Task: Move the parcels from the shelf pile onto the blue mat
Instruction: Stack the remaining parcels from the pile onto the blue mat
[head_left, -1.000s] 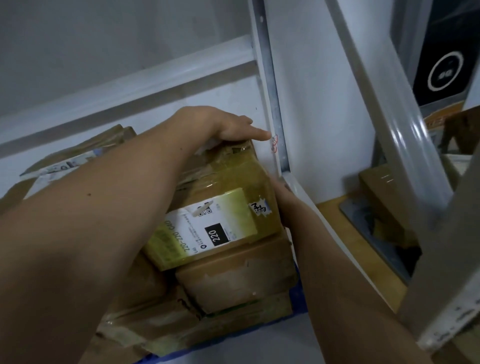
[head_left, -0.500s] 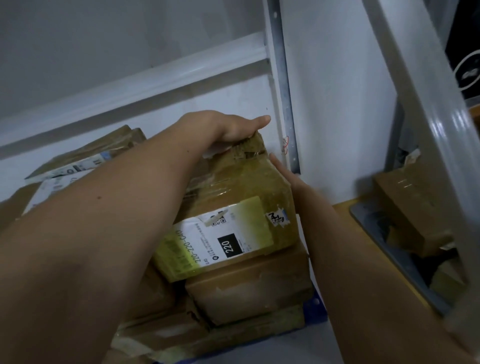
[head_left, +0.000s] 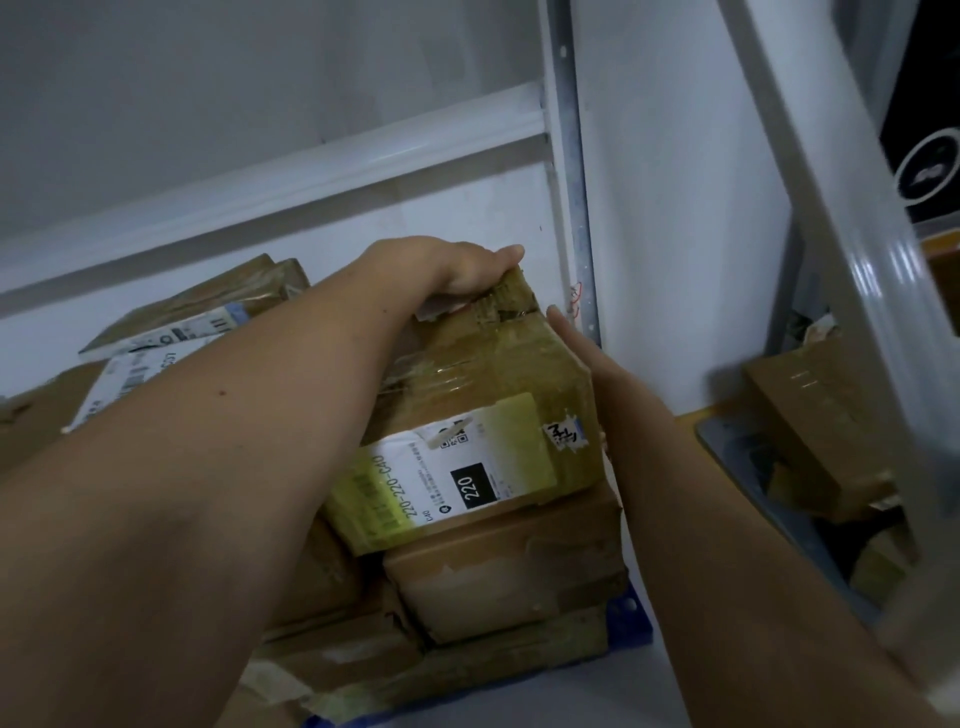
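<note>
Left hand (head_left: 447, 267) curls its fingers over the top parcel (head_left: 483, 415)'s 12 o'clock edge; right hand (head_left: 587, 364), fingers straight and together, presses its 3 o'clock side.

Both bare forearms reach forward to a taped box (head_left: 483, 395). The left hand (head_left: 447, 270) lies over the box's far top edge, fingers curled down behind it, thumb along the top. The right hand (head_left: 587, 364) presses flat against the box's right side, fingers straight and pointing away from the camera.
</note>
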